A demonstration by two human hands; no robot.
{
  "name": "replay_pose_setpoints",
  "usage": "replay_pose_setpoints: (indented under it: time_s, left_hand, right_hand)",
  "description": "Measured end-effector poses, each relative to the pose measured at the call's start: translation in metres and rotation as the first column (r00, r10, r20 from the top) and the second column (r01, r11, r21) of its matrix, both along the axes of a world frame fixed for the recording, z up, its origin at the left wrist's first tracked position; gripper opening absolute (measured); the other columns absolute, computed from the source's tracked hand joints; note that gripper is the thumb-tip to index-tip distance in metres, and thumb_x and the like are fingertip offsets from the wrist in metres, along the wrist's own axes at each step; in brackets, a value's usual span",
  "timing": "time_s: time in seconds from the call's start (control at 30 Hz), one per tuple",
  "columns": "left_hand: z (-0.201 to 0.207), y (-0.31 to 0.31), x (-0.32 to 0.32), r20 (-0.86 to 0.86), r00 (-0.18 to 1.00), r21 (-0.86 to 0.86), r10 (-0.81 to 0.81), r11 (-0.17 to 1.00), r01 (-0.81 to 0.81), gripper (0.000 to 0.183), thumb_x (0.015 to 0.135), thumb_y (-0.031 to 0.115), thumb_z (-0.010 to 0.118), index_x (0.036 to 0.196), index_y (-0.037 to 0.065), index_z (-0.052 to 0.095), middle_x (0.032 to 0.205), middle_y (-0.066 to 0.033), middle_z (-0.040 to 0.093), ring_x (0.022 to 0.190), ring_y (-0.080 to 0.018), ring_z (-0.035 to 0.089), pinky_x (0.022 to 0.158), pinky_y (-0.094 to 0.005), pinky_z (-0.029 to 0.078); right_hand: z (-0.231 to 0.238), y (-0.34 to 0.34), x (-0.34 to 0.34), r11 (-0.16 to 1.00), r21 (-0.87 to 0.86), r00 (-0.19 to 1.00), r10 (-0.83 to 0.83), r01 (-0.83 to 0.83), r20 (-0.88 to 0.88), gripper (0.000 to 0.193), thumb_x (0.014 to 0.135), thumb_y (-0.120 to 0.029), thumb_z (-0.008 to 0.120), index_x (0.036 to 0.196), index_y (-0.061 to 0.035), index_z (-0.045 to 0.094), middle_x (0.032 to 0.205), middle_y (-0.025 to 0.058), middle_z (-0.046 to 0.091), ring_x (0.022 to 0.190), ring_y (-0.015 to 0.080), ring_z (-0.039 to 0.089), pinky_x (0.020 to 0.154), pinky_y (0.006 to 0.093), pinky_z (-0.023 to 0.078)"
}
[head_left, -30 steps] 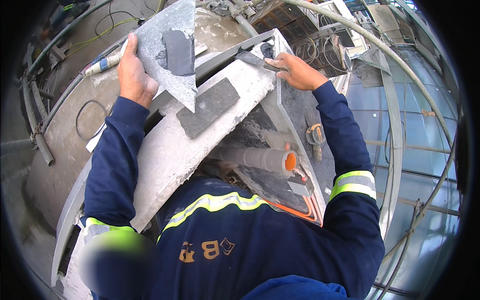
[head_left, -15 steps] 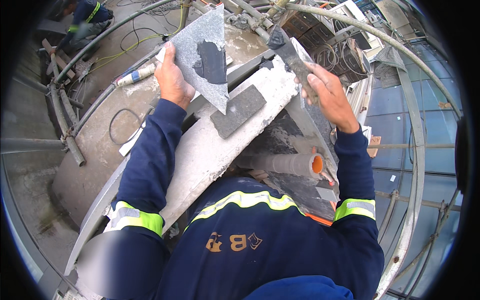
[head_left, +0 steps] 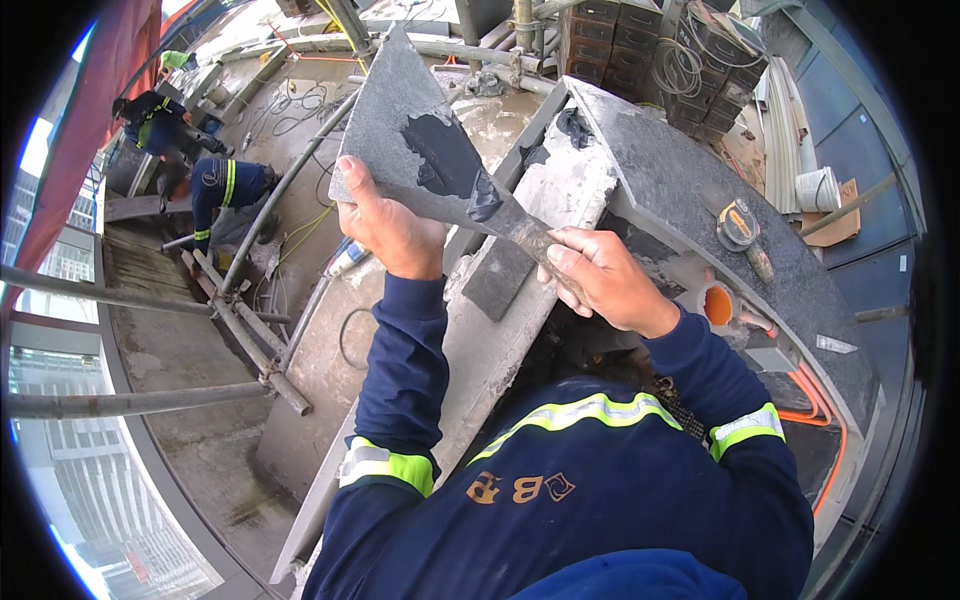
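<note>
My left hand (head_left: 400, 230) grips the lower edge of a grey triangular stone slab (head_left: 378, 125), its thumb lying on the near face. A ragged patch of black adhesive (head_left: 438, 155) covers part of that face. In my right hand (head_left: 618, 285), fingers are wrapped round the handle of a scraper (head_left: 530, 235). Black paste coats the scraper's tip, which meets the slab at the lower right of the patch. Below the scraper, a dark rectangular stone piece (head_left: 497, 282) rests on the whitish, rough-edged ledge (head_left: 430, 375).
A polished grey slab (head_left: 680, 150) at the right carries a tape measure (head_left: 738, 226). Near it are an orange-lined pipe end (head_left: 717, 305) and a white bucket (head_left: 818, 190). Scaffold tubes (head_left: 130, 402) cross the left side. Several co-workers, one crouching (head_left: 225, 190), are at the far left.
The scraper, held apart from the slab before, now touches it at the adhesive. My right hand has come closer to my left. The view has turned, showing more people at the left.
</note>
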State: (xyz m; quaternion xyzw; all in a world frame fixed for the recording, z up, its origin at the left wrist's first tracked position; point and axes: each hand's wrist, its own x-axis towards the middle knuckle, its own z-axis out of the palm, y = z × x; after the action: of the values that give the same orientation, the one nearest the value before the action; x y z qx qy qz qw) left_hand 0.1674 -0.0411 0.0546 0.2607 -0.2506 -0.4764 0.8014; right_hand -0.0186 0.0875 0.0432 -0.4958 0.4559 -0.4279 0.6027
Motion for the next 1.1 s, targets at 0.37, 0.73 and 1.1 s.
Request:
replay_pose_setpoints:
  time_s: [0.37, 0.73, 1.1]
  left_hand:
    - [-0.011, 0.017, -0.042, 0.081, 0.99, -0.051, 0.116, 0.992, -0.112, 0.039, 0.1, 0.04, 0.071, 0.093, 0.003, 0.061, 0.091, -0.0002, 0.057, 0.086, -0.0114, 0.052, 0.081, -0.0298, 0.043]
    - [0.003, 0.01, -0.046, 0.173, 0.963, -0.008, 0.208, 0.978, -0.21, 0.049, 0.1, 0.047, 0.068, 0.107, -0.001, 0.065, 0.096, -0.0055, 0.059, 0.088, -0.0182, 0.054, 0.093, -0.0348, 0.044]
    - [0.017, 0.021, -0.062, 0.34, 0.931, -0.116, 0.133, 0.988, -0.099, 0.065, 0.1, 0.055, 0.062, 0.124, -0.006, 0.059, 0.122, -0.0184, 0.063, 0.108, -0.0254, 0.063, 0.095, -0.0387, 0.052]
  right_hand:
    - [0.022, 0.0, 0.002, 0.996, -0.016, 0.991, -0.089, 0.091, 0.102, 0.029, 0.107, -0.019, 0.051, 0.099, 0.0058, 0.064, 0.074, 0.003, 0.061, 0.054, 0.0052, 0.05, 0.044, 0.0236, 0.039]
    - [0.035, 0.037, -0.036, 0.964, -0.11, 0.967, -0.228, 0.241, 0.115, 0.032, 0.11, -0.023, 0.047, 0.114, 0.0048, 0.062, 0.091, 0.0055, 0.064, 0.056, 0.006, 0.051, 0.044, 0.0222, 0.04]
    - [0.03, 0.038, -0.029, 0.959, -0.089, 0.963, -0.265, 0.269, 0.052, 0.03, 0.108, -0.018, 0.051, 0.096, 0.006, 0.063, 0.067, 0.0027, 0.057, 0.052, 0.0061, 0.049, 0.046, 0.0248, 0.041]
